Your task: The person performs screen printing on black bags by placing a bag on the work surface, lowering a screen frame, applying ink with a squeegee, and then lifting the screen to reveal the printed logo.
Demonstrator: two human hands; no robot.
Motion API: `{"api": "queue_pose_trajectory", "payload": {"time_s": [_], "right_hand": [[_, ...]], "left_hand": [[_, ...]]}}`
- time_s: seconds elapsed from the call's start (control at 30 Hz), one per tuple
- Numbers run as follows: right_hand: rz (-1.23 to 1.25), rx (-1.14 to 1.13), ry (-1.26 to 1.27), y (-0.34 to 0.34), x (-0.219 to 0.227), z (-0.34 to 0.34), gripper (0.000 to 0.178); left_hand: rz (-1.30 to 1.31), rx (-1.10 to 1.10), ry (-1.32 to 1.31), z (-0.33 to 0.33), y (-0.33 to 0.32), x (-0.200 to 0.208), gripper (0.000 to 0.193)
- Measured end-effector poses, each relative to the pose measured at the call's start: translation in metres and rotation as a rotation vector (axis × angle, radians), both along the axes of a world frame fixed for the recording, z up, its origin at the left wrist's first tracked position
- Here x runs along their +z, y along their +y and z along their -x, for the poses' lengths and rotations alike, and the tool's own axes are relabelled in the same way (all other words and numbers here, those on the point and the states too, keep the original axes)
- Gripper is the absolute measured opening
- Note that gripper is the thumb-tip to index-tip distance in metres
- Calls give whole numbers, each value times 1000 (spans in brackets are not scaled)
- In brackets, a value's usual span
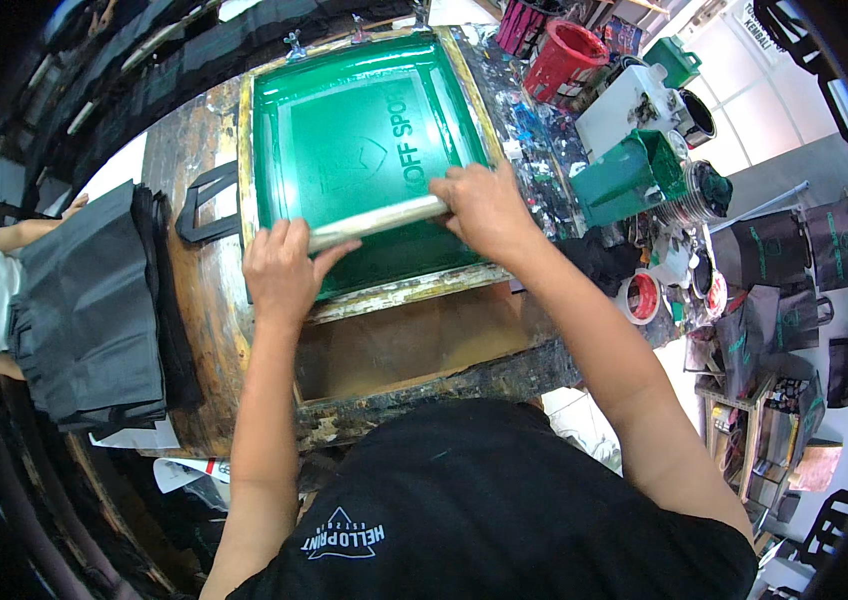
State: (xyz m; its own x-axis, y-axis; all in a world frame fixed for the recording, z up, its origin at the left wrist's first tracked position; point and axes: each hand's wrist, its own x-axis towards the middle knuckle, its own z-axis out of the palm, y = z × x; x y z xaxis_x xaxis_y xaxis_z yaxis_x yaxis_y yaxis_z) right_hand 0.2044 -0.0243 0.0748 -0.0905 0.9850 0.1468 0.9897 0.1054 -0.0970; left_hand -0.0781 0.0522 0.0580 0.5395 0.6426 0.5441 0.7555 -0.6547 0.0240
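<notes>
Head view: the left hand (282,268) is clamped on the left end of the squeegee (379,222) and the right hand (489,208) on the right end, so they're apart with the bar between them. It's slanted across the green screen (344,110), closer to the near side of the frame. Screen's lying on a pretty grubby desk (209,345). Black bags (94,310) are piled at the desk's left edge, green tub (629,180) by the right edge.
</notes>
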Motion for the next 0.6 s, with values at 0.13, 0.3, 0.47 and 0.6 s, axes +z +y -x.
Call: {"api": "queue_pose_trajectory", "payload": {"time_s": [0.13,0.3,0.47,0.6], "right_hand": [[60,-26,28,-52,6,17,39],[57,-47,22,-58,10,21,47],[31,49,65,-65,11,18,61],[-138,99,-102,-74,14,28,63]], "left_hand": [[18,-1,-2,15,-47,-5,62],[78,13,-24,14,-53,4,58],[235,-6,-121,21,-63,8,70],[274,-131,-282,48,-69,-15,105]]}}
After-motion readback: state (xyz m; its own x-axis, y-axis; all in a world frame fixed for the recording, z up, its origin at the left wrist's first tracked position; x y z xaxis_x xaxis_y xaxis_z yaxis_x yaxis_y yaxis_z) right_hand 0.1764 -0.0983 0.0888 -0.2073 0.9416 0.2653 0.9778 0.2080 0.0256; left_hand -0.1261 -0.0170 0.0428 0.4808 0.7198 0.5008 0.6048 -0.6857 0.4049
